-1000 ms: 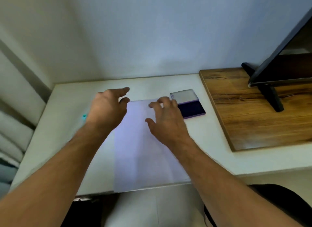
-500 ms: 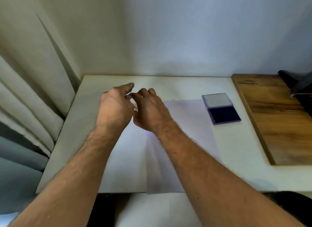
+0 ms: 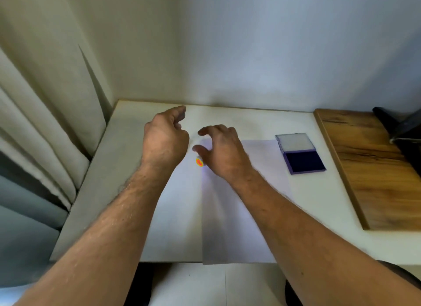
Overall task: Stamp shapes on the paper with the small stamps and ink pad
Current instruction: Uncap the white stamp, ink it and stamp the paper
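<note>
A white sheet of paper (image 3: 227, 214) lies on the white table (image 3: 118, 169) and reaches past its front edge. The ink pad (image 3: 304, 162) sits open by the paper's far right corner, dark blue pad toward me and lid folded back. A small orange and yellow stamp (image 3: 199, 162) lies on the paper. My right hand (image 3: 224, 153) hovers just right of it with arched, spread fingers that hold nothing. My left hand (image 3: 165, 141) is raised left of the stamp. Its fingers curl away from me, so anything inside them is hidden.
A wooden board (image 3: 364, 169) covers the table's right side, with a dark monitor stand (image 3: 391, 121) on its far end. Curtains (image 3: 45, 123) hang close along the table's left edge, and a wall stands right behind it.
My hands, which were touching over the paper's far left part, have drawn apart. The orange stamp now shows on the paper between them. The view has shifted slightly left.
</note>
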